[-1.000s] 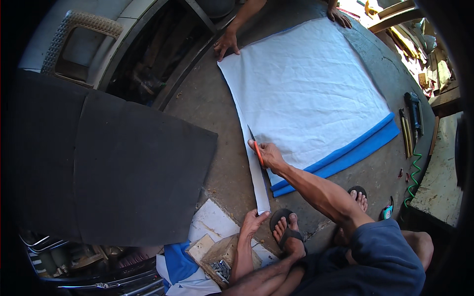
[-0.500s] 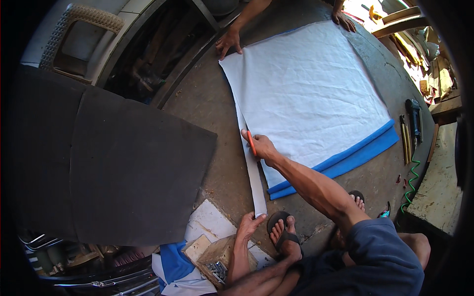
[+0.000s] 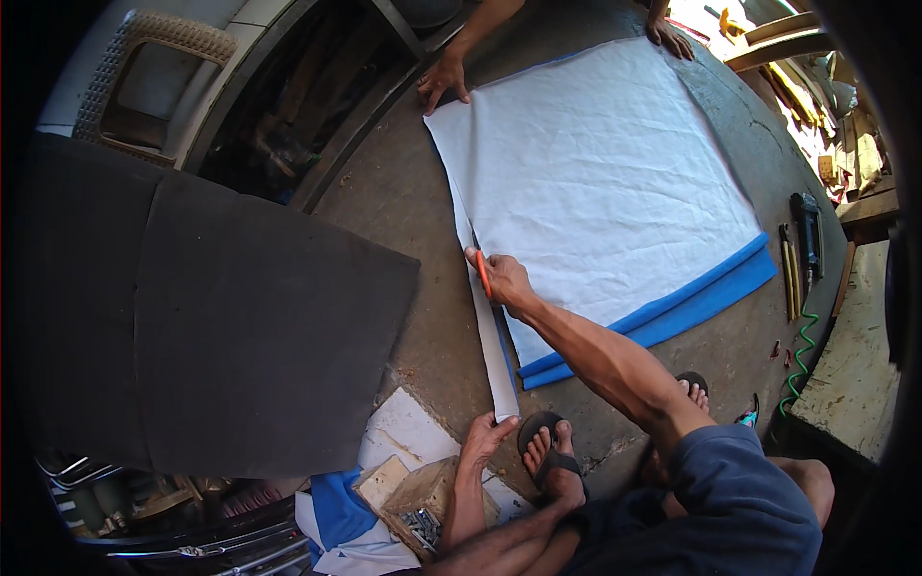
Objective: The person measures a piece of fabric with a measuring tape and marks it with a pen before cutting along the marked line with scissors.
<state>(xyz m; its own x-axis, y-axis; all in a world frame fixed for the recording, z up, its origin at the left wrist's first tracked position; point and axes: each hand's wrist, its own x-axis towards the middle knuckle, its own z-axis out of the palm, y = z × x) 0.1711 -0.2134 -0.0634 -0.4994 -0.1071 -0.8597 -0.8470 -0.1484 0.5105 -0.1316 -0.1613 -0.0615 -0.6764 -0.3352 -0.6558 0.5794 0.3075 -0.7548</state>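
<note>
A large sheet of fabric, white on top and blue underneath, lies on the floor with its near edge folded to show blue. My right hand grips orange-handled scissors at the sheet's left side. A narrow strip runs from the scissors toward me, parted from the sheet below the cut and still joined above it. My left hand pinches the strip's near end. Another person's hand presses the far left corner, and their other hand rests by the far right corner.
A dark board covers the left side. Near my left arm stands a wooden box with small metal pieces, beside blue and white scraps. At right lie a black tool and a green coiled hose. My sandalled foot is near the strip.
My right hand and the scissors have shifted slightly left and away from me along the cut. The strip has turned a little, baring some blue. The other person's hands stay put.
</note>
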